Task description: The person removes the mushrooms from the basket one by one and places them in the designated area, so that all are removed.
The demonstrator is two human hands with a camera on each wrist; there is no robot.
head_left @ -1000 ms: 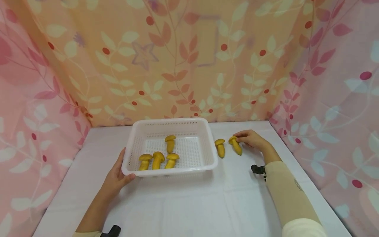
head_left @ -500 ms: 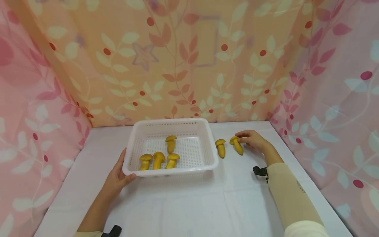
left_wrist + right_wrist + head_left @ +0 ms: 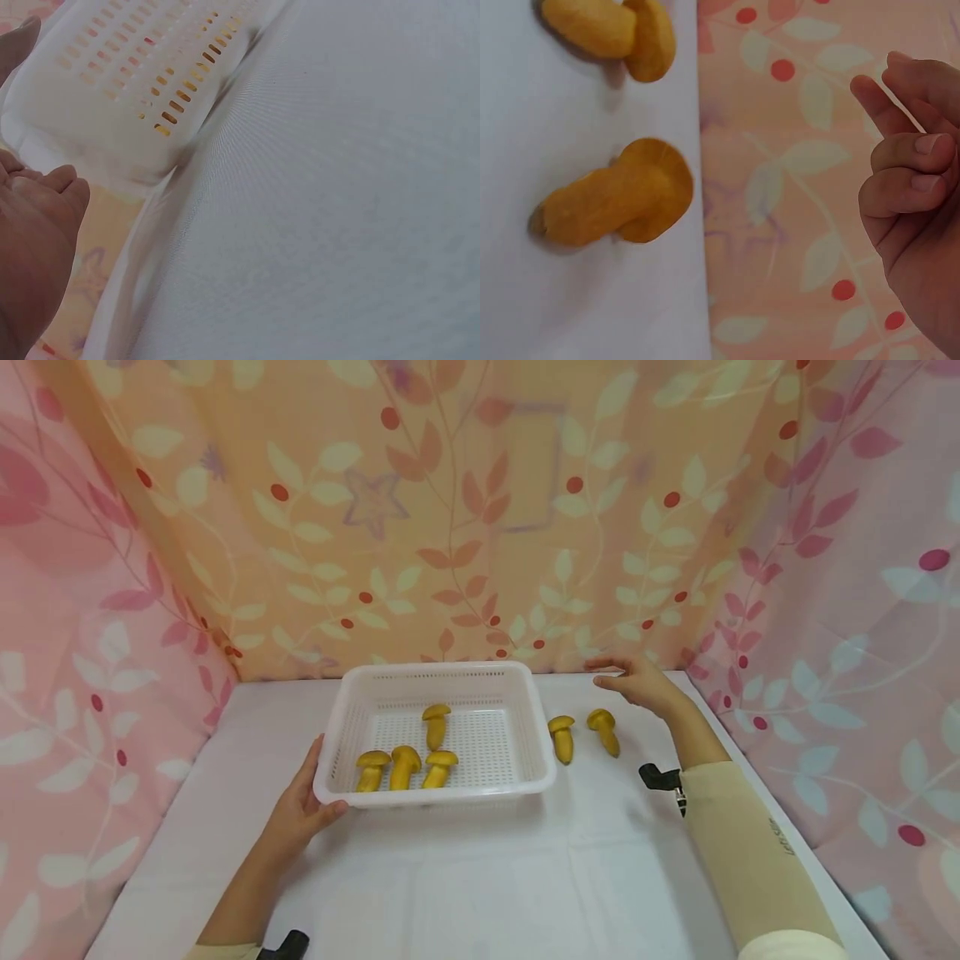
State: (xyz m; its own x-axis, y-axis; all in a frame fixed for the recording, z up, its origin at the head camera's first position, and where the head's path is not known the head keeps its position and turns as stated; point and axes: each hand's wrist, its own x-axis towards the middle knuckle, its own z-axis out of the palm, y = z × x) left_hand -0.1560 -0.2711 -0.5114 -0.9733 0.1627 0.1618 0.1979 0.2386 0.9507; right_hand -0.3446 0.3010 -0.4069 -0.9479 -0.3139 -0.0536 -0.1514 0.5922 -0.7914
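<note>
While the fingers of the left hand (image 3: 295,817) grip the near-left corner of the white basket (image 3: 480,793), thumb at the front rim, the fingers of the right hand (image 3: 641,685) are parted and loosely bent, apart from and behind two yellow mushrooms (image 3: 563,741) on the desk (image 3: 465,893), right of the basket. Four further mushrooms (image 3: 406,768) are inside it, three along the front wall. Small lettering (image 3: 782,837) on the right sleeve (image 3: 750,860) is unreadable. Floral cloth (image 3: 442,602) bearing a star outline (image 3: 349,518) forms the backdrop.
</note>
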